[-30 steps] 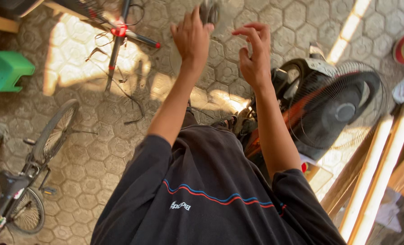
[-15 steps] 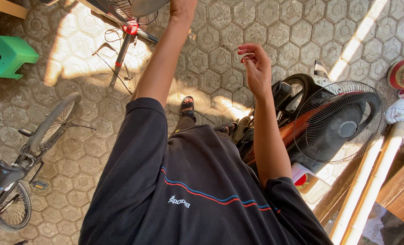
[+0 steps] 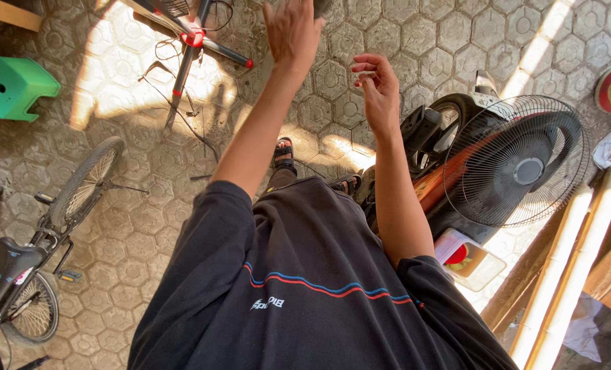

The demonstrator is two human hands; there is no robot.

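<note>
The left hand (image 3: 293, 31) is raised against a dark object (image 3: 322, 5) cut off by the top edge; its grip cannot be told. The right hand (image 3: 377, 85) is pinched shut just beside it, above the fan (image 3: 518, 171). Both are best kept steady and close together.

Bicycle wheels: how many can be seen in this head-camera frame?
2, both on the small bicycle at the left edge: one wheel raised toward the middle of the floor, one wheel near the bottom-left corner. Others may lie hidden beyond the frame edge.
</note>
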